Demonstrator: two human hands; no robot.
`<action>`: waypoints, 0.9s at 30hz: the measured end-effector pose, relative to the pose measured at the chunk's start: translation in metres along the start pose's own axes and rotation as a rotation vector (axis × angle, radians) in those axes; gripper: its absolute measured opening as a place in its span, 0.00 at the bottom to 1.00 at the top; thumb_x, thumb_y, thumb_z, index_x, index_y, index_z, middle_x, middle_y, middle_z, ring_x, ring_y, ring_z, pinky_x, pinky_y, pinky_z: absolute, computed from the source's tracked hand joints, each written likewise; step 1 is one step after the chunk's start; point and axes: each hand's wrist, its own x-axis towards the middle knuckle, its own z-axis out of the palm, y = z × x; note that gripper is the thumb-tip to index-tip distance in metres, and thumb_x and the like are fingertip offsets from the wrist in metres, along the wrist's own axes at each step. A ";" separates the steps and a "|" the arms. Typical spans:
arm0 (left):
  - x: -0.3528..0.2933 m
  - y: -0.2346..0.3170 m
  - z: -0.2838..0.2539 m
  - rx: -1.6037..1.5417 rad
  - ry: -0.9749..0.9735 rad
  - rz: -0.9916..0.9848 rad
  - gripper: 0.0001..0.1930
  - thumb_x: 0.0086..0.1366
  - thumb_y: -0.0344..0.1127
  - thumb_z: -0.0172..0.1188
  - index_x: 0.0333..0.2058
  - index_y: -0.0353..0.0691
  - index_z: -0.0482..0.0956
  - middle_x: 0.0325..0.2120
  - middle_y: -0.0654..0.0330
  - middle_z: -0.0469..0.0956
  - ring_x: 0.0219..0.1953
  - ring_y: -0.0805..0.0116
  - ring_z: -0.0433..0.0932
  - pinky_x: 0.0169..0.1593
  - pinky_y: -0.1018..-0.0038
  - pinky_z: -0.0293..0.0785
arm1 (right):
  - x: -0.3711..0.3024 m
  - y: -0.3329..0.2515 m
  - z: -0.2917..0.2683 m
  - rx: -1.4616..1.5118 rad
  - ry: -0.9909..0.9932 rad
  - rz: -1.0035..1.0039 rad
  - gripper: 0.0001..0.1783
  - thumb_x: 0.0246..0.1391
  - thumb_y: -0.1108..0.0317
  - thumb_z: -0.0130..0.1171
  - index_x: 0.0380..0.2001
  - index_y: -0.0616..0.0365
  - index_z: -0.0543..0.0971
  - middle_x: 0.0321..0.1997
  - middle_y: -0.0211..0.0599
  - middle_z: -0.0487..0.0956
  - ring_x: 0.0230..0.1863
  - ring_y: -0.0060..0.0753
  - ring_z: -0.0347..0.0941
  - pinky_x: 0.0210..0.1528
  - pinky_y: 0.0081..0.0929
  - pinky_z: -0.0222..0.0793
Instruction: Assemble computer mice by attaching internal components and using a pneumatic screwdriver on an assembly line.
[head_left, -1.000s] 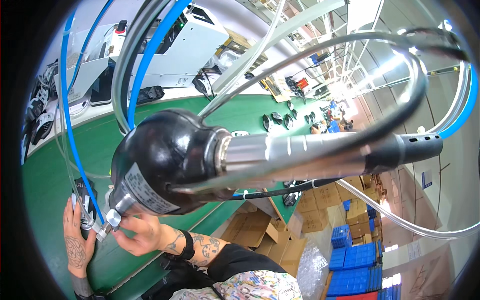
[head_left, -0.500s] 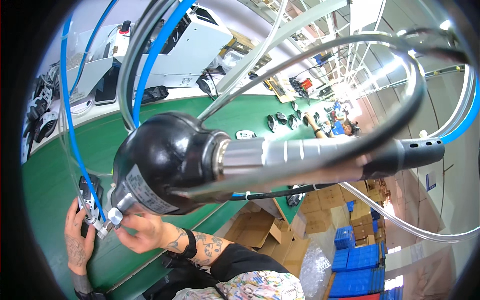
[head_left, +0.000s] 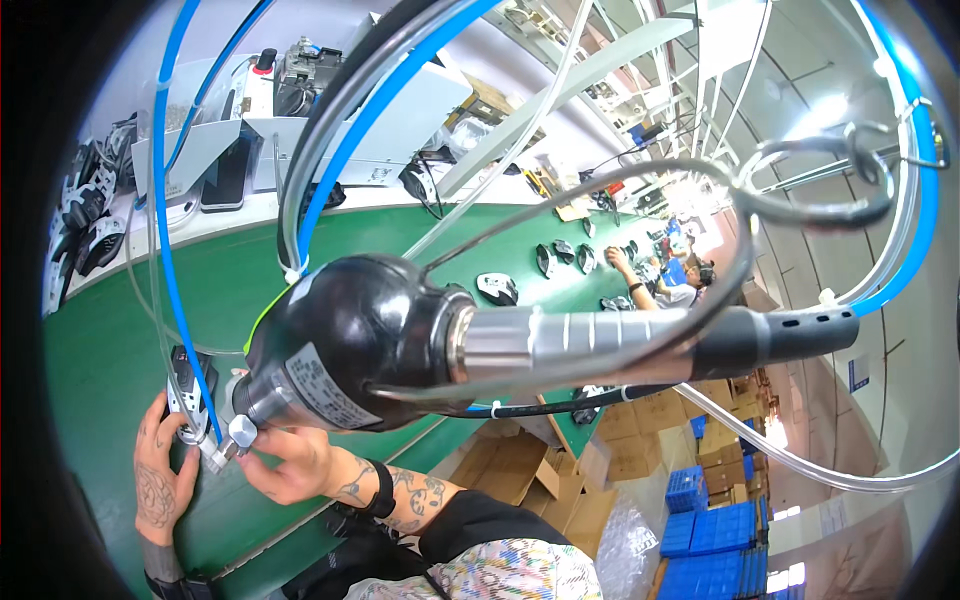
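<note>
My left hand [head_left: 163, 475] rests on the green belt, fingers and thumb curled about the near end of a black-and-white moulded part [head_left: 188, 375]. Beside it, my right hand [head_left: 290, 465] is closed at the lower metal end of a large powered driver [head_left: 360, 310], which has a rounded black body and a silver shaft. The metal nozzle fitting [head_left: 222, 455] with its hoses hangs right over the near end of the part. Whether the tip touches the part is hidden.
Blue air hoses [head_left: 180, 300] run down to the tool. More black-and-white parts [head_left: 497, 288] lie along the green belt [head_left: 90, 350], where a co-worker [head_left: 680, 275] reaches in. A phone [head_left: 226, 180] is on the white ledge. Cardboard boxes [head_left: 510, 455] and blue crates [head_left: 710, 525] stand right.
The driver has shifted slightly right and down in the picture, as has the scene behind it. My right hand has turned a little at the nozzle; the left keeps its hold.
</note>
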 end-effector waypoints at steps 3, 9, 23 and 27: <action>-0.003 -0.002 -0.001 0.018 -0.016 0.001 0.21 0.47 0.25 0.58 0.43 0.38 0.69 0.56 0.46 0.62 0.57 0.46 0.62 0.57 0.60 0.60 | -0.002 -0.001 0.001 0.007 0.007 -0.010 0.27 0.38 0.77 0.61 0.45 0.54 0.69 0.44 0.50 0.68 0.42 0.48 0.68 0.41 0.38 0.65; -0.001 -0.004 0.002 0.078 -0.051 0.073 0.26 0.45 0.26 0.59 0.47 0.38 0.67 0.57 0.45 0.60 0.57 0.45 0.61 0.58 0.58 0.58 | 0.002 -0.001 -0.007 -0.158 -0.033 -0.158 0.27 0.37 0.77 0.62 0.45 0.55 0.69 0.44 0.48 0.69 0.43 0.49 0.66 0.44 0.38 0.63; 0.005 0.007 0.002 0.082 -0.070 0.142 0.28 0.45 0.27 0.59 0.49 0.38 0.66 0.57 0.46 0.60 0.57 0.45 0.61 0.58 0.58 0.59 | 0.016 -0.011 -0.016 -0.044 0.002 -0.063 0.30 0.37 0.79 0.60 0.48 0.57 0.66 0.39 0.49 0.72 0.41 0.49 0.69 0.46 0.40 0.62; -0.001 0.003 -0.002 0.104 -0.101 0.102 0.29 0.45 0.28 0.59 0.50 0.39 0.67 0.57 0.46 0.60 0.57 0.45 0.61 0.58 0.57 0.59 | 0.016 -0.006 -0.007 -0.028 0.007 -0.069 0.32 0.37 0.81 0.60 0.50 0.60 0.64 0.34 0.52 0.75 0.36 0.47 0.73 0.42 0.38 0.67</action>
